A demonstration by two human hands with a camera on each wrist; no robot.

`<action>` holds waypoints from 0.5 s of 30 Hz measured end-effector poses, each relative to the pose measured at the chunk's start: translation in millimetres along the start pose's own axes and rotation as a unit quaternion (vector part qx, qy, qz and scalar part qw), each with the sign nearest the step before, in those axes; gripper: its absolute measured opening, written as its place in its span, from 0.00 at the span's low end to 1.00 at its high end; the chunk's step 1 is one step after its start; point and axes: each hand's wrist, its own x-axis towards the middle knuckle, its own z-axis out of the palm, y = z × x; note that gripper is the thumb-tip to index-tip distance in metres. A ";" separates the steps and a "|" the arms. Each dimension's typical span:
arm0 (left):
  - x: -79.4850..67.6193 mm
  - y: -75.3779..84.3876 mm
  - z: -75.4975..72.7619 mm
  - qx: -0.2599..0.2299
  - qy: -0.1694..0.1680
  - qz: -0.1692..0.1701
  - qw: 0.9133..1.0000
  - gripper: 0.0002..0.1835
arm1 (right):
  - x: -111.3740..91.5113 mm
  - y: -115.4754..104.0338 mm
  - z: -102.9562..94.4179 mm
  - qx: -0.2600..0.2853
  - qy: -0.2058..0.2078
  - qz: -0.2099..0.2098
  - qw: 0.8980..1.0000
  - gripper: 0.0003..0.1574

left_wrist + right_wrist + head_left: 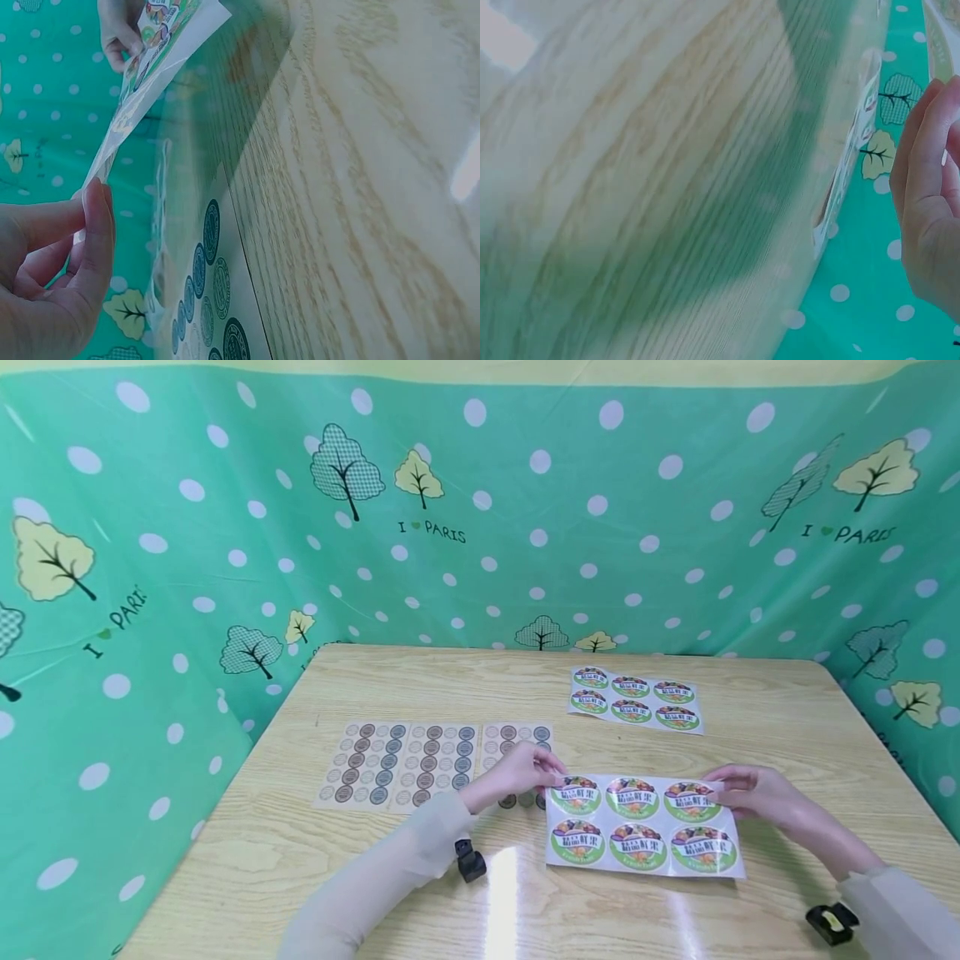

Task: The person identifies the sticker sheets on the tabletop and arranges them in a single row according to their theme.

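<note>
Between my two hands a white sheet of round fruit stickers (pixel 602 814) is stretched out above the table, its print facing me. My left hand (pixel 522 770) pinches its upper left corner; in the left wrist view the thumb and fingers (pixel 96 217) close on the sheet's edge. At the upper right corner my right hand (pixel 757 793) pinches the sheet, and in the right wrist view the right hand (pixel 934 202) shows at the right border. The stickers are green-rimmed ovals in two rows with dark lettering and a fruit picture.
Another sheet of fruit stickers (pixel 651 698) lies farther back on the wooden table (pixel 420 685). Several sheets of small round brown and blue-grey stickers (pixel 397 764) lie side by side at left, partly behind the left hand. A green dotted curtain (pixel 510 568) hangs around the table's edges.
</note>
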 end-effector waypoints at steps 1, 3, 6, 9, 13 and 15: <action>0.6 0.4 0.4 -0.002 -0.001 0.003 1.000 0.07 | 0.0 0.2 -1.0 0.002 0.001 0.000 1.000 0.21; 2.4 1.4 1.0 -0.004 -0.004 0.007 1.000 0.07 | 0.2 0.9 -3.0 0.007 0.002 0.001 1.000 0.21; 5.4 3.1 1.7 -0.005 -0.009 0.010 1.000 0.07 | 0.7 2.3 -5.9 0.003 -0.006 -0.009 1.000 0.22; 9.4 4.6 2.2 0.003 -0.011 0.013 1.000 0.07 | 2.4 3.0 -9.4 0.000 -0.003 -0.005 1.000 0.20; 16.0 5.2 3.2 0.016 -0.013 0.018 1.000 0.07 | 5.5 4.1 -15.0 -0.010 0.001 0.001 1.000 0.18; 19.5 5.5 3.7 0.015 -0.015 0.021 1.000 0.08 | 7.2 4.7 -17.2 -0.013 0.005 0.006 1.000 0.18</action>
